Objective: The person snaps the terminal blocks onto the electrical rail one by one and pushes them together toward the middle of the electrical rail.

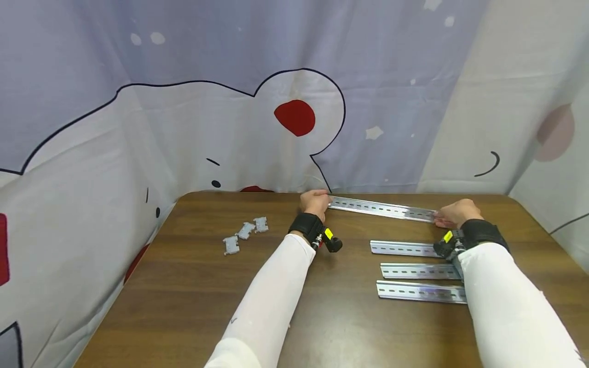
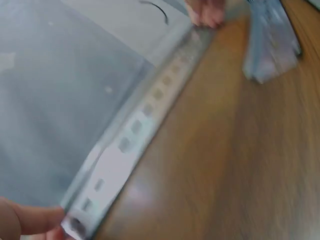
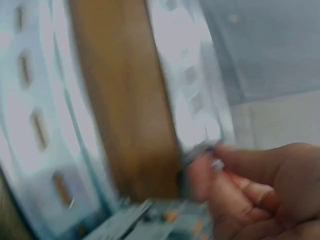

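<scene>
A slotted metal DIN rail [image 1: 377,207] spans between my two hands along the far side of the table. My left hand [image 1: 315,202] pinches its left end, thumb and fingers at the tip in the left wrist view. The right end sits in the fingers of my right hand [image 1: 460,212]; the right wrist view shows thumb and fingertips closed on that end [image 3: 192,115]. Below the right wrist lie three more slotted rails, the upper [image 1: 402,248], the middle [image 1: 418,271] and the lower [image 1: 418,291], their right ends hidden by the right forearm.
Several small light-grey plastic pieces [image 1: 246,231] lie in a slanting row on the left part of the wooden table [image 1: 193,296]. Grey parts with orange spots [image 3: 155,220] show by the right wrist. A patterned curtain [image 1: 207,128] hangs behind the far table edge.
</scene>
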The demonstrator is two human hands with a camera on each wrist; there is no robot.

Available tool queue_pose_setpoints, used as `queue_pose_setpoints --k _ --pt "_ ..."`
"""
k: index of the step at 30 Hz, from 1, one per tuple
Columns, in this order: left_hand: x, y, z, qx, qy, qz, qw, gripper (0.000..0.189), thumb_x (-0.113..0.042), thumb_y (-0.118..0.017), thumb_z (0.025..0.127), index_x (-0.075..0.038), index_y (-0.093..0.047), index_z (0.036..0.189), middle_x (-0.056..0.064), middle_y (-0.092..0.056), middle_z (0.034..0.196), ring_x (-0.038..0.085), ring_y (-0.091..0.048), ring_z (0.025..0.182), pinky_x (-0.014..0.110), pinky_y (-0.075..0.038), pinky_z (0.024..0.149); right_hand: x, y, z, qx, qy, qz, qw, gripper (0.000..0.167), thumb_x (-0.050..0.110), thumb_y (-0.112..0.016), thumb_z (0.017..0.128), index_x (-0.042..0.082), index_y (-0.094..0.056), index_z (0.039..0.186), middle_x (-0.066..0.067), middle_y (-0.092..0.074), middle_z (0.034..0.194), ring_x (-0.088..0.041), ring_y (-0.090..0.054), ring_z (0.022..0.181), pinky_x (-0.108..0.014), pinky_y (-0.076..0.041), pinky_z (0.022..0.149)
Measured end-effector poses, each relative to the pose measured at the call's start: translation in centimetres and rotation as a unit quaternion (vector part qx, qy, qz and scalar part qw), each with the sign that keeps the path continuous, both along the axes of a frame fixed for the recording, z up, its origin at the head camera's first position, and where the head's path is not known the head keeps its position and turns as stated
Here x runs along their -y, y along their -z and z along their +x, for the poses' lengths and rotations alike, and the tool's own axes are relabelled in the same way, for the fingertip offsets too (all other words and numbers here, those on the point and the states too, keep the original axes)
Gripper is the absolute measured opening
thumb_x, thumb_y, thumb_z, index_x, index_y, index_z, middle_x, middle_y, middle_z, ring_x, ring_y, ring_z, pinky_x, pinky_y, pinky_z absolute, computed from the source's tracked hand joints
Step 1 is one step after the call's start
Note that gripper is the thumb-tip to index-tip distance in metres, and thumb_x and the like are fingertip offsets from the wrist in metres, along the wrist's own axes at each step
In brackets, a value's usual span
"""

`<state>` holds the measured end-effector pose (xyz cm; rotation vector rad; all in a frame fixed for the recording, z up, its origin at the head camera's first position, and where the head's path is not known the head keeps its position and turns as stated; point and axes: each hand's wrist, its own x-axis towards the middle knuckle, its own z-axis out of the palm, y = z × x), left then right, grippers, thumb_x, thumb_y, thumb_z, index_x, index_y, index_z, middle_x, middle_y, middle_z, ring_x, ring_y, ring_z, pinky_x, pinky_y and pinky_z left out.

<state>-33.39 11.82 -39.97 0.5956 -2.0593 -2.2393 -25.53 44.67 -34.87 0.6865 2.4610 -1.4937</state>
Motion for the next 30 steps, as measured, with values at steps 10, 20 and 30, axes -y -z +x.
queue_pose_setpoints --k 10,20,30 --pt "1.8 1.4 0.9 -0.060 0.025 0.037 0.9972 0.029 0.005 -0.077 0.075 -0.001 -0.075 0.103 0.011 -0.074 0.095 0.015 -0.066 0.078 0.029 -0.054 0.075 -2.1 0.9 1.1 -0.051 -0.043 0.002 0.9978 0.015 0.032 -0.081 0.081 0.020 -0.076 0.089 0.012 -0.069 0.081 -0.007 -0.068 0.078 -0.029 -0.056 0.077" --pt "8.7 -0.9 2.7 -0.137 0.143 0.112 0.9737 0.037 0.007 -0.074 0.079 0.002 -0.067 0.115 0.022 -0.063 0.115 0.015 -0.066 0.084 0.038 -0.054 0.088 0.5 -2.8 1.1 -0.090 -0.131 -0.159 0.9744 0.014 0.012 -0.072 0.089 0.013 -0.073 0.103 0.003 -0.073 0.096 -0.010 -0.070 0.090 -0.027 -0.055 0.083" --pt "18.6 -1.9 11.4 -0.247 0.262 -0.152 0.9206 0.048 -0.023 -0.084 0.077 -0.021 -0.068 0.122 0.001 -0.065 0.122 0.021 -0.065 0.110 0.033 -0.054 0.087 6.5 -5.8 5.6 -0.165 -0.255 0.025 0.9524 0.043 0.031 -0.073 0.088 0.006 -0.066 0.123 0.000 -0.072 0.110 -0.018 -0.070 0.094 -0.028 -0.054 0.082"
